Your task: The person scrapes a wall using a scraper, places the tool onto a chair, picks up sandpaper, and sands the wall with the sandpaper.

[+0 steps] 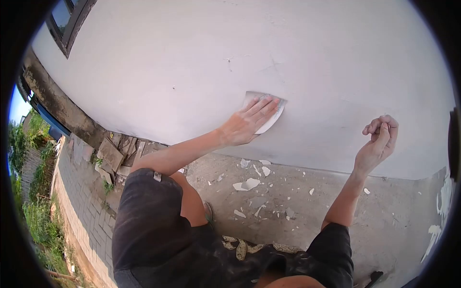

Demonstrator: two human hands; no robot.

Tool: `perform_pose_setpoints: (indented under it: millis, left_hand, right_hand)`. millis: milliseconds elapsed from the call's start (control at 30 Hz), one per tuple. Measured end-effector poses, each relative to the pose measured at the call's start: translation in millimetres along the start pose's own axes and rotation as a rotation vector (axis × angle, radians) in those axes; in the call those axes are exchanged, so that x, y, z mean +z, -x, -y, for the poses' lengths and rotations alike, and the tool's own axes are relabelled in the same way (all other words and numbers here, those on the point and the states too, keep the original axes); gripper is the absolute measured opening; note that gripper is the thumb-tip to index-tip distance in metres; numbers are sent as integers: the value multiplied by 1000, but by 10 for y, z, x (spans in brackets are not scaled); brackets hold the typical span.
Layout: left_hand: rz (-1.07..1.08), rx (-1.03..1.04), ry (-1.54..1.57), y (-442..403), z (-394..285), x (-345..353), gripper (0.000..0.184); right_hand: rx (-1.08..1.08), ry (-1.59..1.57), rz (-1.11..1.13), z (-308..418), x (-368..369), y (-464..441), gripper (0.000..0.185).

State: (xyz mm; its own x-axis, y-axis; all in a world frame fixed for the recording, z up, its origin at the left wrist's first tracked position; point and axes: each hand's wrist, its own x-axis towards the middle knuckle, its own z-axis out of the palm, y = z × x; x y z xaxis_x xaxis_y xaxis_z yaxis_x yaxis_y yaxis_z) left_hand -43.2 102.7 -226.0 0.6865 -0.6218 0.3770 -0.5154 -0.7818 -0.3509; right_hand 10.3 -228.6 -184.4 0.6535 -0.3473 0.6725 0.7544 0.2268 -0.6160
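Note:
My left hand lies with its fingers stretched out on a sheet of sandpaper, holding it flat against the white wall. Printing shows on the sheet's back, and its right edge curves slightly. My right hand is raised in front of the wall at the right, its fingers curled in toward the thumb. Nothing shows in it, and pale dust coats its fingers. Small marks and a few thin scratches show on the wall above the sandpaper.
White flakes are scattered over the concrete floor at the wall's foot. Broken tiles are piled at the left, beside a paved path and green plants. A dark-framed window is at the upper left.

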Motion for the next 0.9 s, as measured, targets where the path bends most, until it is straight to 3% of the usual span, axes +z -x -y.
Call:
perform_pose_setpoints:
  millis: [33, 133, 200, 267, 367, 433, 533, 633, 700, 767, 833, 900]
  left_hand:
    - [-25, 27, 74, -62, -22, -225, 57]
    - [316, -16, 405, -204, -41, -868, 29]
    - [270, 62, 550, -238, -55, -1258, 19]
    - [201, 74, 688, -241, -15, -1538, 19]
    - [78, 9, 876, -165, 116, -1667, 20]
    - [-16, 1, 979, -96, 234, -1546, 20]
    - [-93, 26, 895, -39, 418, -1357, 21]
    - [-510, 21, 742, -11, 715, -1270, 19]
    - [-600, -102, 796, 181, 1036, -1402, 14]
    - [-789, -292, 689, 385, 1262, -1456, 16]
    - [-1047, -338, 501, 540, 1504, -1443, 17]
    - [-1292, -452, 335, 703, 1733, -1440, 17]
  right_hand:
    - [-17, 25, 43, 46, 158, 83, 16]
    - [1, -4, 302, 122, 594, 468, 31]
    - [-21, -66, 650, 138, 820, 667, 66]
    - [275, -188, 851, 269, 1002, 845, 95]
    - [600, -276, 911, 428, 1205, 980, 107]
    - [608, -171, 1017, 321, 1140, 1025, 93]
    - [735, -177, 808, 309, 1252, 1271, 72]
    - [694, -201, 474, 267, 1433, 1366, 57]
    - [643, -242, 238, 285, 1374, 1194, 53]
    - [420, -135, -6, 221, 1229, 916, 51]
    - [118, 177, -259, 243, 1179, 644, 48]
    - [-28, 412, -193, 110, 993, 449, 62]
